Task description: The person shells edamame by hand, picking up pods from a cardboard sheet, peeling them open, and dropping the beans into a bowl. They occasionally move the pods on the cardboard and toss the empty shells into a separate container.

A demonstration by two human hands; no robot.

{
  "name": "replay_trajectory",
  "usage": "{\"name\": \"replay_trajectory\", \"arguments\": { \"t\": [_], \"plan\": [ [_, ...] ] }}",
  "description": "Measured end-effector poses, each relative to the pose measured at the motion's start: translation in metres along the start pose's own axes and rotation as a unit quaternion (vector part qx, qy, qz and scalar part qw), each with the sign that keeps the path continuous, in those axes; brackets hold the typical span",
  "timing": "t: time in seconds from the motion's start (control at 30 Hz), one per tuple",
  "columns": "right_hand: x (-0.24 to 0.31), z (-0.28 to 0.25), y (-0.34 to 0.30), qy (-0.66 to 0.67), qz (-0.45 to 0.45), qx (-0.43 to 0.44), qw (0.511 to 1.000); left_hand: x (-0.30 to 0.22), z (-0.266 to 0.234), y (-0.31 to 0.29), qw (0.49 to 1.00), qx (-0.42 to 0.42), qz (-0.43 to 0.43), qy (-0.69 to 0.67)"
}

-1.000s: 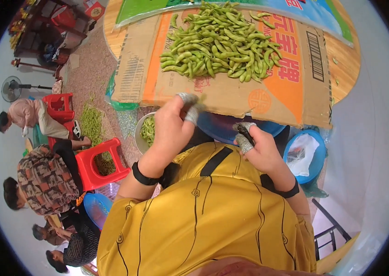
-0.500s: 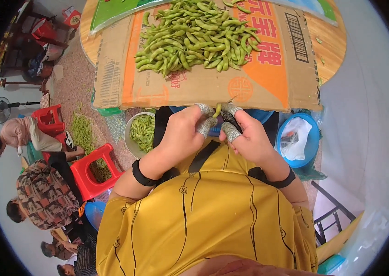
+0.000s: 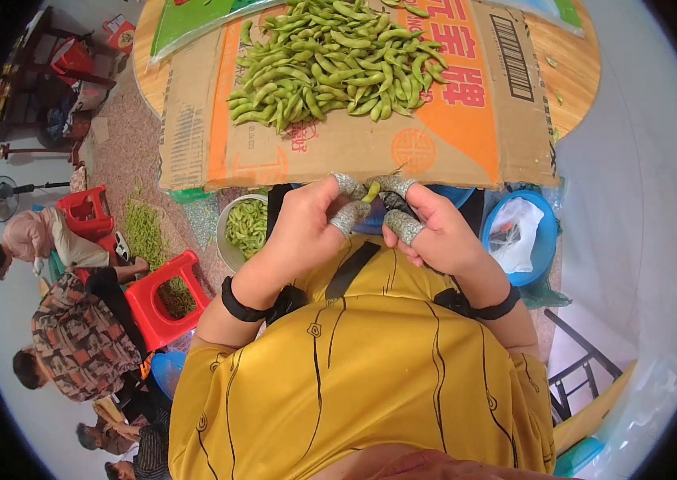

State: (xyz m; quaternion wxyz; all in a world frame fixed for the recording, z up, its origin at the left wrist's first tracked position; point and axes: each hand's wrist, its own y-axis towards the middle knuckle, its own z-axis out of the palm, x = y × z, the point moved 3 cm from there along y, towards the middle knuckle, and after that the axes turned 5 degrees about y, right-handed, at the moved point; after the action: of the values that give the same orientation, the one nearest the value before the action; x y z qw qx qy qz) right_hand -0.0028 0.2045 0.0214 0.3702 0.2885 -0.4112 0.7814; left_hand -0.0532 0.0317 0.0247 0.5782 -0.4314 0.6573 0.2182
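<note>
Here, the left hand (image 3: pixel 302 220) and the right hand (image 3: pixel 444 232) meet just beyond the near edge of a flattened piece of cardboard (image 3: pixel 346 160), in front of a yellow garment (image 3: pixel 370 344). Grey covers (image 3: pixel 349 216) wrap the ends of the thumb and forefinger on both hands. The left fingers are closed in a pinch on a single green pod (image 3: pixel 373 191), which sits between the two hands, its upper end close to the right fingertips. The right fingers are closed around a small dark object (image 3: pixel 402 205); its exact shape is hard to tell, being mostly covered. Thin, dry-looking strands stick out above the right fingertips.

Ahead, a heap of green pods (image 3: pixel 338 68) lies on the cardboard, which rests on a round wooden surface (image 3: pixel 574 92). A pale bowl (image 3: pixel 226 248) with more pods (image 3: pixel 247 226) stands lower down, near the left forearm. On the right, a white bag (image 3: pixel 524 252) lies inside a blue tub (image 3: pixel 549 250). Farther left, a red stool (image 3: pixel 143 312) stands near pods scattered on the floor, and several people sit beyond it.
</note>
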Motion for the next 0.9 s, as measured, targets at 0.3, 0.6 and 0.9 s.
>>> {"name": "replay_trajectory", "arguments": {
  "t": [0.3,0.6,0.9],
  "plan": [
    [0.008,-0.005,-0.006,0.042,0.015,0.019,0.999,0.003,0.006,0.009,0.997,0.044,0.016,-0.059],
    [0.014,-0.020,-0.021,0.226,0.049,0.069,0.970,0.018,0.043,0.022,0.813,0.241,-0.155,-0.506],
    [0.016,-0.050,-0.028,0.013,-0.053,-0.132,0.990,-0.035,0.048,0.027,0.979,-0.003,0.023,0.203]
  ]
}}
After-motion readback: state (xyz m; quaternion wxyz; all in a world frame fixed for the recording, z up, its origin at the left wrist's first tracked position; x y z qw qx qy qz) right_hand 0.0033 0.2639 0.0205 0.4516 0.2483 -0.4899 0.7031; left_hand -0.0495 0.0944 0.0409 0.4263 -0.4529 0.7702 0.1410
